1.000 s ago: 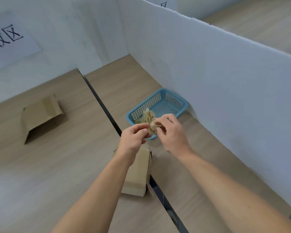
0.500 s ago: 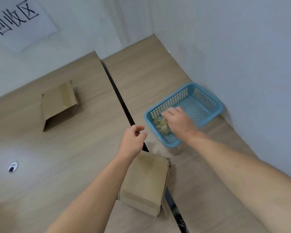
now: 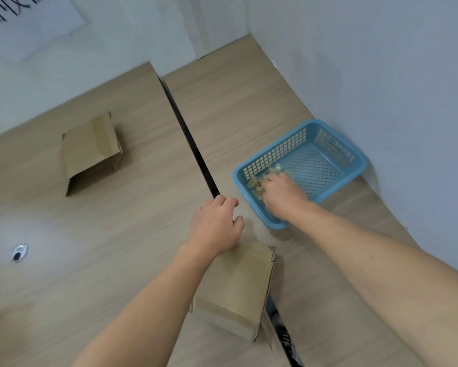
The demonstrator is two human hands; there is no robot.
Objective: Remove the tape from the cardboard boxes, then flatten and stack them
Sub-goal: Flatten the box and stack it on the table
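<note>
My right hand (image 3: 283,197) reaches into the blue plastic basket (image 3: 275,152), its fingers curled on a crumpled wad of tape (image 3: 257,182) at the basket's near-left corner. Left of the basket, my left hand (image 3: 216,223) hovers over the gap between the tables, loosely curled and holding nothing. A small cardboard box (image 3: 238,287) stands just below my left wrist, partly hidden by the forearm. A second cardboard box (image 3: 90,152) lies apart on the left table, its open end facing me.
Two wooden tables meet at a dark gap (image 3: 188,136). White partition walls (image 3: 381,75) close off the back and right, and the basket sits against the right one. A cable grommet (image 3: 18,252) is in the left table. A paper sign (image 3: 24,22) hangs top left.
My right hand carried the tape wad from in front of me down into the basket. My left hand let go of the wad and dropped toward the table. The view tilted downward.
</note>
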